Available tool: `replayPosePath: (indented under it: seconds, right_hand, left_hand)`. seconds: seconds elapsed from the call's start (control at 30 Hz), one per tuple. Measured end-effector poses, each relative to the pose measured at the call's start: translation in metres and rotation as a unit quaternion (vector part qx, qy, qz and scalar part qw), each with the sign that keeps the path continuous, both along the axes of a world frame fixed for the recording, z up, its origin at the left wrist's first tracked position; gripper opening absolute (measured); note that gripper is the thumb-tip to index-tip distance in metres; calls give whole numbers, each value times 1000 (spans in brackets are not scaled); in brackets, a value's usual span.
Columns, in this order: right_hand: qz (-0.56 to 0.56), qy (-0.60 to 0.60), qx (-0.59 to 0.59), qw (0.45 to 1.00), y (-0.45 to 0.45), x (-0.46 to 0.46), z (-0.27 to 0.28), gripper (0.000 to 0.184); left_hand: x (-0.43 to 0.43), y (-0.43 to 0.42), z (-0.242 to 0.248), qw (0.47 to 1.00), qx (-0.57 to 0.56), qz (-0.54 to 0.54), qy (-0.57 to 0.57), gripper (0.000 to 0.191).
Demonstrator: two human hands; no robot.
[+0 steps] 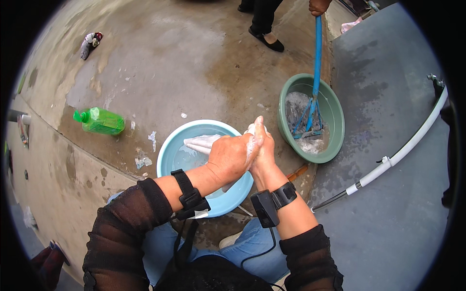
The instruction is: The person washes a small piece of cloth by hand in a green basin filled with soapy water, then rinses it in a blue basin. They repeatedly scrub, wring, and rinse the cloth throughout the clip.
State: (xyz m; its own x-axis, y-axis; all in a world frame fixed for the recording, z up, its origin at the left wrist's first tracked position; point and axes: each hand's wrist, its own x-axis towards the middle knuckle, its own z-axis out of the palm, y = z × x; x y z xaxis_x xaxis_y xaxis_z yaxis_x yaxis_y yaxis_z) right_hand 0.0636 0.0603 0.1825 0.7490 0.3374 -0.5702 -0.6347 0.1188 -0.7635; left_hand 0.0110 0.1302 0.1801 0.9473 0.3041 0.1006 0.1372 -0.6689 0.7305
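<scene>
Above the right side of a light blue plastic basin, my two hands are pressed together around a wet white cloth. My left hand is closed over it, its knuckles upward. Against it lies my right hand, thumb pointing up, with the cloth squeezed between the palms. Soap suds coat the fingers where the hands meet. One folded end of the cloth sticks out to the left over the basin, and another part hangs below my left hand. Water stands in the basin; the cloth's middle is hidden by my hands.
A green pump bottle lies on the wet concrete floor, left of the basin. To the right, a green tub holds sudsy water and a blue-handled mop, gripped by another person's hand. A white pole lies farther right.
</scene>
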Motion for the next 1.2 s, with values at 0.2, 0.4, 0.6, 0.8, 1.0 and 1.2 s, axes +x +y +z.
replayPosePath:
  seconds: [0.2,0.4,0.6,0.8,1.0,1.2]
  right_hand:
    - [46,31,6,998,0,3,0,46]
    - [26,48,40,998,-4,4,-6,36]
    - [42,25,43,998,-4,4,-2,39]
    - [64,74,45,994,-3,4,-4,42]
    - [39,-23,4,999,-3,6,-2,38]
    - [37,58,53,996,-3,9,0,37]
  left_hand:
    - [2,2,3,989,-48,138,28,39]
    - [0,0,2,997,7,53,-59,32]
    - [0,1,-1,993,-47,103,-13,32]
    - [0,2,1,990,-31,126,-47,36]
    - [-1,0,-2,996,6,41,-85,30]
    - [-2,-5,-8,993,-1,110,-53,32]
